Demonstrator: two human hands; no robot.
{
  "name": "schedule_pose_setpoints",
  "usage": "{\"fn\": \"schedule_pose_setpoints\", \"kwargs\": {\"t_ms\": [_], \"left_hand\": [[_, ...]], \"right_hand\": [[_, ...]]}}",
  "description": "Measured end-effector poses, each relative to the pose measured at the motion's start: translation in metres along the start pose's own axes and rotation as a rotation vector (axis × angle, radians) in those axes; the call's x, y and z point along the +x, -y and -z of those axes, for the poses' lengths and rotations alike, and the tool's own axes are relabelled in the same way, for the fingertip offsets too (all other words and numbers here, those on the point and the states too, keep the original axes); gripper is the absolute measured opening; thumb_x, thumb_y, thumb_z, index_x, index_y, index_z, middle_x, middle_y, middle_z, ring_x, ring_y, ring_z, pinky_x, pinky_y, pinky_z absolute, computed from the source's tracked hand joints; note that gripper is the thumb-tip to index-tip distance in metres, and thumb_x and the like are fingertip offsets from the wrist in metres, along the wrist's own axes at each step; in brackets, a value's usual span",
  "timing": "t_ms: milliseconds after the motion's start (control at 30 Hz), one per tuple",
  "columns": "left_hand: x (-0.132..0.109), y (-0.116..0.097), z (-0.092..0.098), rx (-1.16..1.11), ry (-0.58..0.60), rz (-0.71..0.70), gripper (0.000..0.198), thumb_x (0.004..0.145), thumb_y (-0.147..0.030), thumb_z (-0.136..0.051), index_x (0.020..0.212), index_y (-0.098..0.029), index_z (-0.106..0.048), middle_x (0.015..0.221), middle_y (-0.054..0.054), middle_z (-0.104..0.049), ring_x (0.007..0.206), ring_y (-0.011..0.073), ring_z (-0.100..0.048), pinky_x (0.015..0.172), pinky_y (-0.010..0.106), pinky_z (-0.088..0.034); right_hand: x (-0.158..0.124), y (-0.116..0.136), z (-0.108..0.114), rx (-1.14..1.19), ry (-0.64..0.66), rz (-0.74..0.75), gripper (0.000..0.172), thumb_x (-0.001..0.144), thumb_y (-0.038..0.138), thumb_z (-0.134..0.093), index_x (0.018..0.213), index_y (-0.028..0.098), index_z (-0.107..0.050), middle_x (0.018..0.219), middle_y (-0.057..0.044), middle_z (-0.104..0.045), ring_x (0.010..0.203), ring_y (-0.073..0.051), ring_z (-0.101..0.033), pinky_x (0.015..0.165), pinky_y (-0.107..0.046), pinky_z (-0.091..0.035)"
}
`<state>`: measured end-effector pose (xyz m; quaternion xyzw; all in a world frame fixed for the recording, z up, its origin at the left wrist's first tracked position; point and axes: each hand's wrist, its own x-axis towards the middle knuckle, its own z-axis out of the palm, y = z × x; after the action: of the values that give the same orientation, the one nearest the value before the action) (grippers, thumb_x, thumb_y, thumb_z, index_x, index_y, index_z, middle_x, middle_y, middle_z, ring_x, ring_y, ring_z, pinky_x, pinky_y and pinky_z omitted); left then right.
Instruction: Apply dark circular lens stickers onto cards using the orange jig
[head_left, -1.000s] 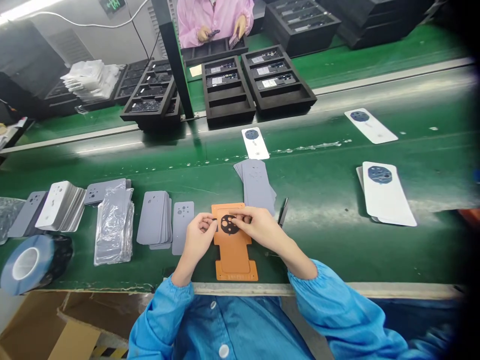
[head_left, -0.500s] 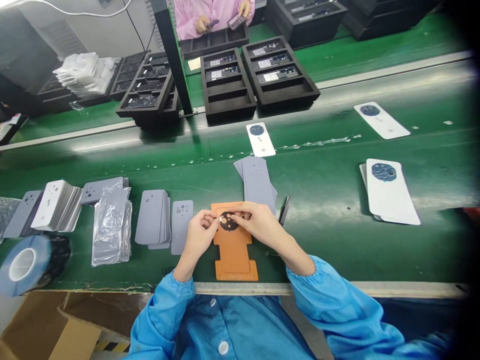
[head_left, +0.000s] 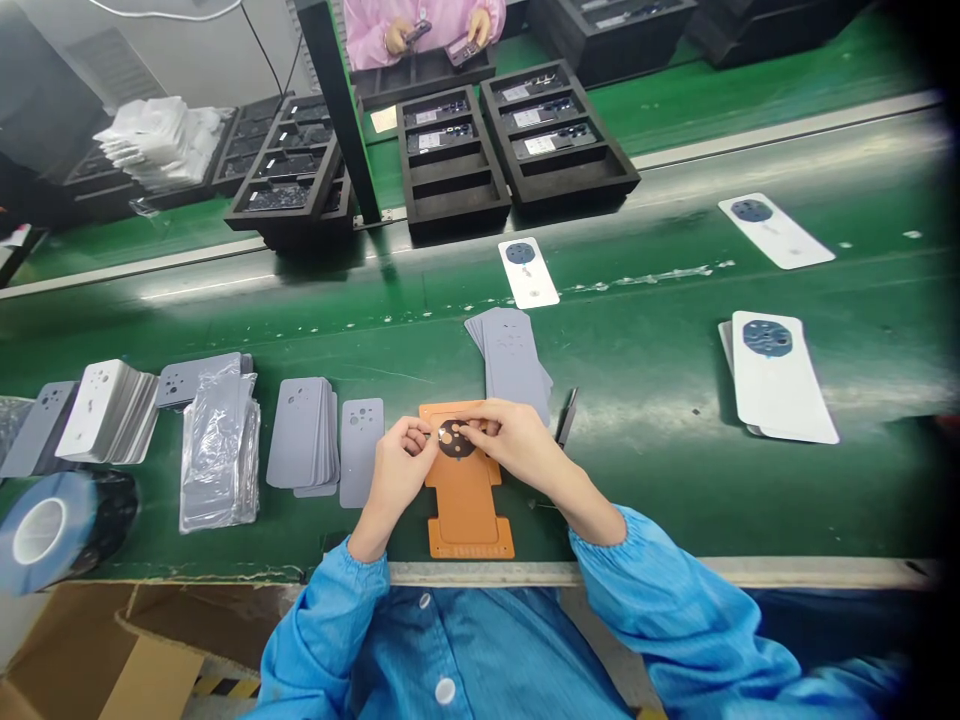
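Observation:
My left hand (head_left: 403,458) pinches the left edge of a black round sticker with several holes (head_left: 455,446). Thumb and fingers of my right hand (head_left: 517,440) close on its upper right side. The sticker lies over the upper part of an orange jig plate (head_left: 466,510), near the bench's front edge. Whether it touches the plate is unclear. Just behind the jig is a fanned stack of grey phone-back sheets (head_left: 511,350). Dark tweezers or a similar slim tool (head_left: 568,418) lie to the right of my right hand.
Left of the jig are a single grey sheet (head_left: 361,455), a grey stack (head_left: 300,435), plastic-wrapped sheets (head_left: 217,450), white panels (head_left: 101,410) and a tape roll (head_left: 45,530). White panels with dark discs (head_left: 787,390) lie right. Black trays (head_left: 457,205) and a co-worker (head_left: 420,35) are beyond.
My hands stay at the sticker with almost no movement. Two white panels farther back have shifted slightly right. The co-worker's left-side device is raised a little. The view has tilted slightly.

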<state>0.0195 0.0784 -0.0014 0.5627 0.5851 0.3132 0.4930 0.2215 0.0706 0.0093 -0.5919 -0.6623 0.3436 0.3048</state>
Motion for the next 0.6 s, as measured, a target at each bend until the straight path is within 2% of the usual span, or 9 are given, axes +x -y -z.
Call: {"fn": "schedule_pose_setpoints", "kwargs": {"t_ms": [167,300,433,600], "left_hand": [[-0.001,-0.002,-0.002,0.033,-0.023,-0.021,0.016,0.078,-0.03,-0.07,0.085,-0.018,-0.062,0.064,-0.005,-0.051,0.056,0.0089,-0.044,0.055,0.02,-0.037],[-0.001,-0.002,-0.002,0.031,-0.017,-0.007,0.017,0.078,-0.031,-0.071,0.085,-0.018,-0.061,0.063,-0.005,-0.051,0.054,0.0087,-0.044,0.054,0.02,-0.037],[-0.002,-0.002,-0.002,0.026,-0.016,-0.011,0.017,0.077,-0.029,-0.071,0.086,-0.018,-0.062,0.064,-0.005,-0.051,0.055,0.0088,-0.044,0.055,0.02,-0.037],[-0.003,-0.003,-0.002,0.049,-0.015,0.003,0.014,0.078,-0.026,-0.069,0.087,-0.018,-0.061,0.065,-0.005,-0.05,0.056,0.0088,-0.045,0.055,0.02,-0.037]], "right_hand": [[0.0,-0.004,-0.003,-0.042,-0.027,0.006,0.018,0.09,0.025,-0.065,0.102,0.025,-0.08,0.089,-0.003,-0.072,0.071,-0.015,-0.064,0.07,-0.029,-0.05],[0.001,-0.008,0.001,-0.112,-0.09,-0.05,0.021,0.086,0.036,-0.072,0.099,0.021,-0.078,0.082,-0.003,-0.067,0.072,-0.018,-0.064,0.068,-0.031,-0.049],[0.002,-0.012,0.012,0.016,-0.086,-0.149,0.032,0.083,0.05,-0.074,0.095,0.02,-0.077,0.071,-0.001,-0.067,0.063,-0.017,-0.061,0.062,-0.03,-0.048],[-0.002,-0.015,0.017,0.1,-0.077,-0.211,0.034,0.08,0.048,-0.076,0.099,0.02,-0.076,0.073,0.0,-0.069,0.063,-0.015,-0.061,0.064,-0.029,-0.05]]}}
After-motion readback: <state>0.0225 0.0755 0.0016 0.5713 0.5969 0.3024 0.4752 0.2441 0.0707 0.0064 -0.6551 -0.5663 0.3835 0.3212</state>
